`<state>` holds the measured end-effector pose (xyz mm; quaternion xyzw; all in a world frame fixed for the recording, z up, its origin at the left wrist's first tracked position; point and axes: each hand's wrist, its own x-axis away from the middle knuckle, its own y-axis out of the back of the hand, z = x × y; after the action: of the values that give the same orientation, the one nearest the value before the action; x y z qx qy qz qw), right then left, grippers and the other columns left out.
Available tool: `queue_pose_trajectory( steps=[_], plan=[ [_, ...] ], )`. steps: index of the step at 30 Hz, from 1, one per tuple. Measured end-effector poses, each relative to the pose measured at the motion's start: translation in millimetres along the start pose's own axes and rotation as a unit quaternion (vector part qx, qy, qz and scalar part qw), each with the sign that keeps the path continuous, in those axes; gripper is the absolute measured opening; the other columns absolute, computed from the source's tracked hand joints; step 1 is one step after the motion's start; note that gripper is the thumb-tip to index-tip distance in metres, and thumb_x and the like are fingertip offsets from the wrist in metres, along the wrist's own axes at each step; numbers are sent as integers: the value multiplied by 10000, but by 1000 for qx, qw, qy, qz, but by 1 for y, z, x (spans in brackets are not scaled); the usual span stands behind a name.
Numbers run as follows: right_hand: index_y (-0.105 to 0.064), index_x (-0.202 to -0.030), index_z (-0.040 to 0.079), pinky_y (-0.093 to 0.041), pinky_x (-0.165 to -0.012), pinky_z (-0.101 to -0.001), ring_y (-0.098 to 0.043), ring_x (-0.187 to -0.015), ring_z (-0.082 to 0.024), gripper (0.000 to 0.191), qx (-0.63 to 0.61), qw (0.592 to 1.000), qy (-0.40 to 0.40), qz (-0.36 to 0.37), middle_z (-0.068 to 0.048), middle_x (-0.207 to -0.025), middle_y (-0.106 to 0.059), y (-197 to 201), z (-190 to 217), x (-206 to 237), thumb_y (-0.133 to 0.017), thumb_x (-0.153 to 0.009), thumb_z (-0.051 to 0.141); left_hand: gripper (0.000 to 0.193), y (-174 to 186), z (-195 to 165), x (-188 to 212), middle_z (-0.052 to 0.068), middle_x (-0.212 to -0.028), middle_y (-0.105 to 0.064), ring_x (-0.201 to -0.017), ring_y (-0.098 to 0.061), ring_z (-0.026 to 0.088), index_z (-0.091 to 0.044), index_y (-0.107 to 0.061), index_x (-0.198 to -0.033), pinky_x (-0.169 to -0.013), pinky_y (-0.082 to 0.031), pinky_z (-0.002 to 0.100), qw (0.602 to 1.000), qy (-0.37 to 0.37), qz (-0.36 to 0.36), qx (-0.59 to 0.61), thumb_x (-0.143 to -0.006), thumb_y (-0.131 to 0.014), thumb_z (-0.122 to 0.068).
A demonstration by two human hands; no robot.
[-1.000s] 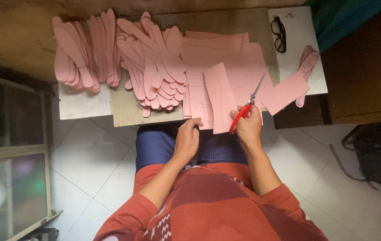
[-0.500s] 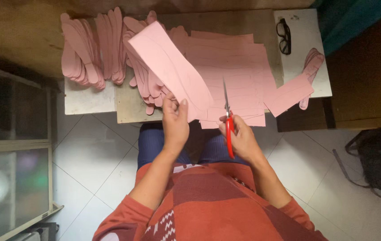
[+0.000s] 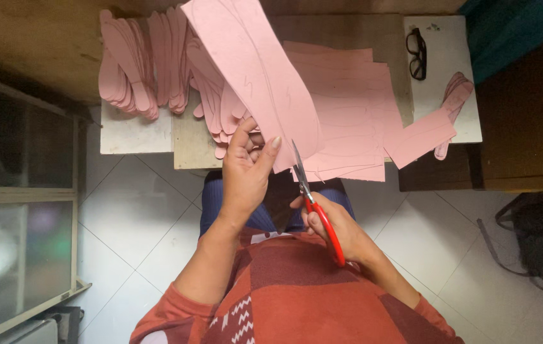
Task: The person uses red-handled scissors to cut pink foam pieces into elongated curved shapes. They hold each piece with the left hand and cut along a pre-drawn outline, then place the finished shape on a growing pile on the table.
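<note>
At 12 o'clock over the lap, left hand (image 3: 245,175) pinches the pink sheet (image 3: 255,76); right hand (image 3: 335,226) grips red scissors (image 3: 315,207), fingers through the handles, blades at its lower edge. Recommend keeping the sheet taut and following the pencilled outline.

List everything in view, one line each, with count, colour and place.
pink sheet: one, pink, lifted, pinched at its near edge
scissors: one, red handles, blades at the sheet's near edge
stack of pink sheets: several, pink, flat on the table
cut pink shapes: many, pink, fanned at table's left
eyeglasses: one, black, on white board at right
table: one, brown, across the top
dark bag: one, floor at right
left hand: holds the lifted sheet
right hand: grips the scissors
</note>
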<state>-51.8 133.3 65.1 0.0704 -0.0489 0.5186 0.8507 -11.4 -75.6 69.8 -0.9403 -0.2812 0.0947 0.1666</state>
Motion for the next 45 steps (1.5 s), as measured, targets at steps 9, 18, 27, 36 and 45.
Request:
queue_pose_trajectory(
  steps=[9,18,27,36,45],
  plan=[
    [-593,-1188,2,-448,-601,-270,-485,-677,-115,613,-49,995,-83,-32,-7,-776,-494,-8,14,7,-503,-970,568,500,-5,-4,6,106,-1109,-683,-927,-659,94,-14,-451,-1464,-786,-568,235,998,50,33,14,-1005,-647,-32],
    [-574,-1144,25,-487,-633,-270,-511,-691,-116,699,0,998,-43,-38,-12,-776,-507,-9,27,11,-438,-967,687,507,-11,-13,11,120,-1144,-679,-1014,-683,118,-27,-423,-1474,-881,-586,254,996,49,34,64,-1013,-634,-10],
    [-559,-1041,33,-526,-595,-293,-562,-629,-138,516,45,996,-53,-55,-38,-736,-541,-11,40,12,-430,-1011,532,493,-13,-19,12,97,-1119,-668,-909,-678,84,-17,-448,-1467,-777,-581,222,997,49,45,40,-1015,-643,-15],
    [-538,-939,53,-479,-526,-274,-545,-545,-115,391,70,994,-51,-72,-12,-630,-511,-14,45,14,-470,-1033,427,475,-16,-23,12,97,-1115,-672,-859,-668,63,-11,-465,-1458,-732,-570,209,997,46,46,35,-1019,-645,-16],
    [-509,-847,89,-460,-459,-268,-543,-494,-91,452,102,989,-57,-92,8,-597,-511,-14,35,18,-464,-1012,507,479,-14,-23,11,81,-1100,-666,-861,-664,56,-10,-466,-1453,-728,-557,193,997,56,40,20,-1012,-651,-36]
  ],
)
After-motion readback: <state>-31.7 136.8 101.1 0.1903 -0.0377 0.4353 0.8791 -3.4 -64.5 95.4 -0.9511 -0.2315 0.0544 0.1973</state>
